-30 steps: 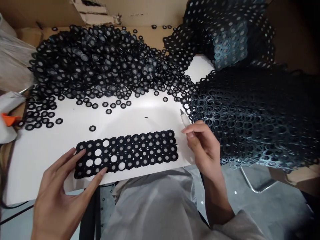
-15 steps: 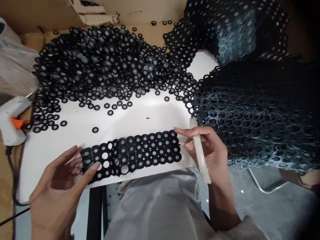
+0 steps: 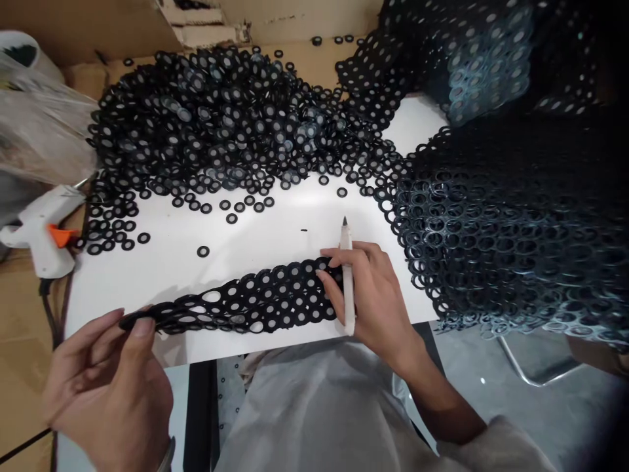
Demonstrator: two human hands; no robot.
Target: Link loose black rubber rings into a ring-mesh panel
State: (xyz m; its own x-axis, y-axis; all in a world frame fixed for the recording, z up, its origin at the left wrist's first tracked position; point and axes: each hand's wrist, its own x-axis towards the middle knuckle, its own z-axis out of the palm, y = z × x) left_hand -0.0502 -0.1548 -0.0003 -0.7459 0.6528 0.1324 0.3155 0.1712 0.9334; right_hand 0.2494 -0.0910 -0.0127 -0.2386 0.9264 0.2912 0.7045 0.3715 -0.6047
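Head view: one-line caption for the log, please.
Left hand lifts one end of a black ring strip while right hand, holding a pen, touches the other.

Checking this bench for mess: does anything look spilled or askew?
Loose black rings have strayed from the big heap across the white tabletop. The black perforated strip is lifted at its left end by the left hand.

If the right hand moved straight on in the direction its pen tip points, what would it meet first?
The right hand holds a white pen, tip aimed up the white table. After bare table, it would probably first reach the loose black rings edging the big pile; depth is unclear.
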